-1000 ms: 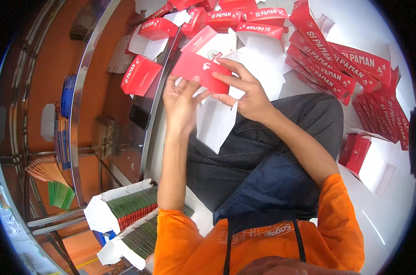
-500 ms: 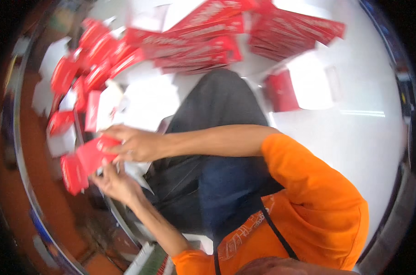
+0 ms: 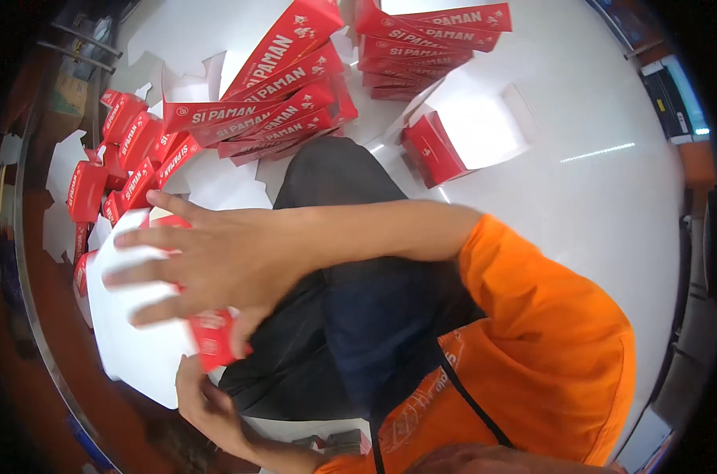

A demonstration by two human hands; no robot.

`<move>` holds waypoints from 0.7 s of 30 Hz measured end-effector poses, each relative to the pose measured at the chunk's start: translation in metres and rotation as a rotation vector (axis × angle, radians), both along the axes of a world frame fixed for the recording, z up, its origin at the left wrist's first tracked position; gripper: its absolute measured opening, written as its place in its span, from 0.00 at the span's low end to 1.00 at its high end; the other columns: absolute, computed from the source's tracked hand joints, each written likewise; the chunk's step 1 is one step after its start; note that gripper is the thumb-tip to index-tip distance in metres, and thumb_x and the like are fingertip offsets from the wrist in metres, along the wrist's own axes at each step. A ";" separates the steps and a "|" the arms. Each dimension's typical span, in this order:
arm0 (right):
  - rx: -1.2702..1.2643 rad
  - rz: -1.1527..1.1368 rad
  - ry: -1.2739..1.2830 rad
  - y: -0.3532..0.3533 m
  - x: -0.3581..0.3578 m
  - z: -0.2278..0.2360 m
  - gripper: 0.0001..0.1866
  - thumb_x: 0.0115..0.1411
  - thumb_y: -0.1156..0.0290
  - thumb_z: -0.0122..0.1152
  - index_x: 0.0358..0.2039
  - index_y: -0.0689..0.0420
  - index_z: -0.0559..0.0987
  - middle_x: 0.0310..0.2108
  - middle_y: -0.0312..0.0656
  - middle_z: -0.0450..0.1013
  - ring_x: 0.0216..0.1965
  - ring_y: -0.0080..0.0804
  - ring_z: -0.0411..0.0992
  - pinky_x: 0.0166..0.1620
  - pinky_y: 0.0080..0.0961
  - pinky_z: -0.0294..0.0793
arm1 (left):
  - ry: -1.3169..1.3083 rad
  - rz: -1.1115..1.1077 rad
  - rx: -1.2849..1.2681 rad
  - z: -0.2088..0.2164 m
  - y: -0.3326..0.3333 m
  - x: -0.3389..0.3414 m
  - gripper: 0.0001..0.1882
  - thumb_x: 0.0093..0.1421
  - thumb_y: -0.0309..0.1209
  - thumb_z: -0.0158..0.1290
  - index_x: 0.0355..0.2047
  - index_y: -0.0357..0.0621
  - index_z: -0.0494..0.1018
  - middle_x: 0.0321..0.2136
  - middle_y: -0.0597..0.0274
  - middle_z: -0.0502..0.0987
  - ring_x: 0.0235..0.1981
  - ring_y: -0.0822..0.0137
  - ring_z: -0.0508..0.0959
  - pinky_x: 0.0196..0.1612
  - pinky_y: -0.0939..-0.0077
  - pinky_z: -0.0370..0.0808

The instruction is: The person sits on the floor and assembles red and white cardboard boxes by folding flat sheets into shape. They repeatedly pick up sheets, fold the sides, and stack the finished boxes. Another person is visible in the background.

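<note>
A red-and-white paper box (image 3: 141, 344) leans by my left knee, its large white panel turned up and a red printed side showing near my right thumb. My right hand (image 3: 236, 253) is over it with its fingers spread wide; the fingers are slightly blurred, and the hand covers the middle of the box. Below, my left hand (image 3: 208, 411) grips the box's lower edge near the red side, between bent fingers and thumb. Part of that grip is hidden.
Assembled red boxes (image 3: 125, 154) are heaped at the left. Long stacks of nested red cartons (image 3: 271, 110) and another stack (image 3: 429, 47) lie beyond my knees. An open box with white inside (image 3: 485, 118) stands right of them on the shiny pale floor (image 3: 579, 229).
Both hands held a red box at the left; now a wide white panel faces up under them. My right hand has opened and spread its fingers. The left hand has moved lower, and the view has shifted.
</note>
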State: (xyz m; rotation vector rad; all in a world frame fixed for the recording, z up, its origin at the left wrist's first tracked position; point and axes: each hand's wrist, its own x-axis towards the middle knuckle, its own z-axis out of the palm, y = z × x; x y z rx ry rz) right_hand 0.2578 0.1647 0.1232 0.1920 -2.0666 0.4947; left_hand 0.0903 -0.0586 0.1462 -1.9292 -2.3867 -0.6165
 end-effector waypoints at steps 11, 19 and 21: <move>0.186 -0.311 -0.595 -0.086 0.187 -0.001 0.16 0.53 0.65 0.56 0.42 0.55 0.77 0.38 0.44 0.74 0.35 0.33 0.73 0.34 0.28 0.73 | -0.031 -0.555 0.943 -0.064 0.033 0.043 0.14 0.60 0.18 0.48 0.46 0.43 0.69 0.46 0.47 0.73 0.47 0.51 0.76 0.49 0.53 0.76; 0.024 -1.035 -0.760 -0.030 0.314 -0.033 0.19 0.47 0.80 0.54 0.42 0.55 0.80 0.43 0.43 0.77 0.44 0.44 0.74 0.49 0.39 0.72 | -0.217 -0.108 -0.421 -0.212 0.089 -0.095 0.39 0.50 0.44 0.66 0.56 0.33 0.67 0.51 0.40 0.73 0.54 0.46 0.72 0.59 0.61 0.66; -0.147 -1.044 -1.114 -0.011 0.343 -0.071 0.17 0.51 0.80 0.55 0.43 0.55 0.80 0.44 0.45 0.77 0.44 0.47 0.73 0.54 0.42 0.68 | -0.474 -0.087 -0.406 -0.243 0.098 -0.100 0.34 0.52 0.44 0.64 0.54 0.36 0.70 0.49 0.41 0.75 0.53 0.47 0.74 0.57 0.61 0.68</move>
